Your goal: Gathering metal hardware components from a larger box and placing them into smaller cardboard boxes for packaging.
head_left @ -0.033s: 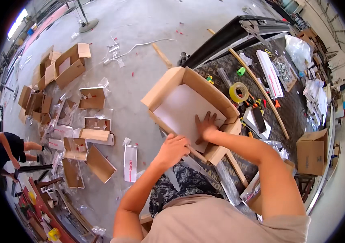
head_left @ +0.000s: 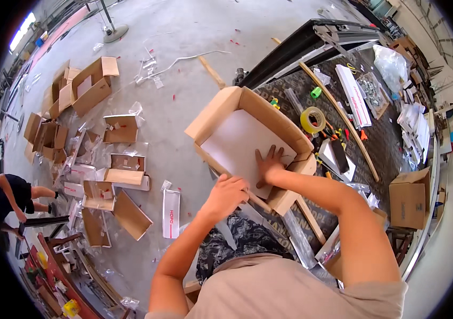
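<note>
Black clothing marks a co-worker (head_left: 12, 196) at the far left, bent forward with one arm reaching down. Beside this person, open brown cartons (head_left: 94, 97) lie in two loose groups on the grey floor (head_left: 165, 117), with clear wrap (head_left: 137, 110) crumpled among them. A slim white pack (head_left: 171, 213) with red print lies apart, to the right of the lower group.

The left hand (head_left: 226, 196) rests on the near rim of the box (head_left: 277, 116), its fingers bent; whether they grip the wall I cannot tell, as the fingertips are blurred. The box is open and brown, in front of the person, set askew at the left edge of the dark worktop (head_left: 388, 141). Inside, a pale sheet (head_left: 237, 138) covers the bottom. The right hand (head_left: 270, 166) reaches over the near right corner and lies on the sheet with fingers spread wide, holding nothing.

Behind the box, a long black frame (head_left: 290, 53) slants up to the right. Just right of the box lie a roll of yellowish tape (head_left: 312, 120), a small green piece (head_left: 316, 92) and a black block (head_left: 339, 156) against a white part. A wooden stick (head_left: 341, 119) runs slantwise past them. Beyond it come a long white pack with red print (head_left: 353, 95), small metal parts (head_left: 373, 95) and a clear bag (head_left: 391, 68). A brown carton (head_left: 410, 199) stands at the lower right.
</note>
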{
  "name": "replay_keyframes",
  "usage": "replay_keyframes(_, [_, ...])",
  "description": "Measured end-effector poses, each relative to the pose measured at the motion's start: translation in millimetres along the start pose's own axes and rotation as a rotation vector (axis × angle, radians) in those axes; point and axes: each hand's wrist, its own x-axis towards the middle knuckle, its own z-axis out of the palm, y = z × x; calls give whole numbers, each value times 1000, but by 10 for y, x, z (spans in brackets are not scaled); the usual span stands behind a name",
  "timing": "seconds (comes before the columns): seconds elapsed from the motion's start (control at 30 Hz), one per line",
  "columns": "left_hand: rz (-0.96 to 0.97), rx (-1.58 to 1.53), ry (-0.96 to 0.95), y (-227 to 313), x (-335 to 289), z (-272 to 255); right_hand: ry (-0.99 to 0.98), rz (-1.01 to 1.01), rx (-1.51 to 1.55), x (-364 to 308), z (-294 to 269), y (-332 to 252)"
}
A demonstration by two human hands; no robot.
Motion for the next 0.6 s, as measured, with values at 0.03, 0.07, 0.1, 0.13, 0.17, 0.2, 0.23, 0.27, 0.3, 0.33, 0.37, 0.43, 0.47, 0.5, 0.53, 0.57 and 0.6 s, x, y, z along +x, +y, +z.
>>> replay_keyframes(0.03, [-6,4,-16,-4,-6,-13,-33,31,3,16,-22,-23])
replay_keyframes(0.07, [-13,10,-29,-1,-21,-29,-64,61,4,15,-47,-44])
replay_keyframes(0.1, [-21,25,-15,-16,-13,-17,-106,103,19,-34,-151,-67])
replay_keyframes(0.13, [-20,-11,-56,-12,-17,24,-88,91,11,-6,-259,-95])
replay_keyframes(0.17, [-21,-47,-96,-29,-3,34,2,-158,-28,39,-366,-148])
replay_keyframes(0.2, [-26,-46,-96,-25,-10,45,76,-398,-59,37,-378,-204])
replay_keyframes(0.23, [-11,-51,-102,-31,-11,36,80,-399,-55,135,-315,-291])
replay_keyframes(0.27, [4,-57,-109,-38,-10,30,293,-576,-102,307,-193,-402])
replay_keyframes(0.3, [-6,-55,-107,-47,-14,38,507,-759,-153,331,-248,-503])
replay_keyframes(0.33, [9,-45,-88,-45,-21,54,505,-769,-152,356,-304,-523])
replay_keyframes(0.37, [25,-36,-70,-49,-19,65,300,-726,-91,403,-374,-512])
replay_keyframes(0.43, [21,-23,-94,-4,36,-12,65,-631,-52,307,-570,-540])
replay_keyframes(0.47, [37,-2,-116,10,56,-39,56,-635,-47,305,-577,-583])
replay_keyframes(0.5, [37,-5,-121,4,61,-34,31,-585,-91,311,-596,-632])
replay_keyframes(0.53, [35,-18,-110,0,66,-29,9,-532,-135,315,-610,-651])
replay_keyframes(0.57, [36,-31,-99,2,74,-27,9,-528,-129,385,-583,-639])
replay_keyframes(0.6, [41,-29,-103,8,88,-35,36,-587,-102,449,-564,-627])
